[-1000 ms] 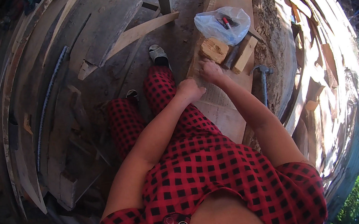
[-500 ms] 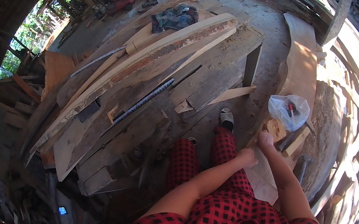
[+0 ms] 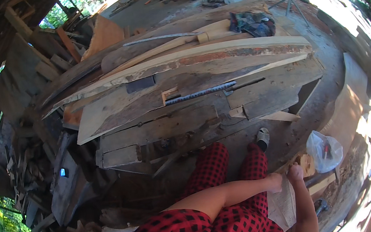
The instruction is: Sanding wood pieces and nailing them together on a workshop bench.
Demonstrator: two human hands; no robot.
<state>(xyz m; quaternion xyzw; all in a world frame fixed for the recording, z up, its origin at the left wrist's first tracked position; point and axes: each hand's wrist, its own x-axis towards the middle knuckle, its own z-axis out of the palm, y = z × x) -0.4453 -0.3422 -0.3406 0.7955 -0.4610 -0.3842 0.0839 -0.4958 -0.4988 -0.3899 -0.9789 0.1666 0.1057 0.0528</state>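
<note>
My left hand [image 3: 274,182] is closed in a loose fist beside my right knee, above a pale flat sheet or board [image 3: 281,207]. Just to its right, my right hand [image 3: 295,172] is closed too, at the edge of a light-coloured wood block [image 3: 307,164]. Whatever lies in either fist is too small or hidden to make out. Past the block sits a clear plastic bag [image 3: 324,151] with a red-handled item inside. Next to my right forearm is a metal tool [image 3: 320,206], its kind unclear.
A wooden bench [image 3: 158,122] ahead carries long planks [image 3: 178,63], a steel ruler-like strip [image 3: 201,93], a dark block [image 3: 140,84] and a crumpled dark cloth [image 3: 252,23]. Scrap wood [image 3: 32,175] is piled at left. A wide board [image 3: 345,88] stretches along the right.
My view has turned to the left, so the bench and bag appear farther right and lower. Both hands stay closed and close together by the wood block.
</note>
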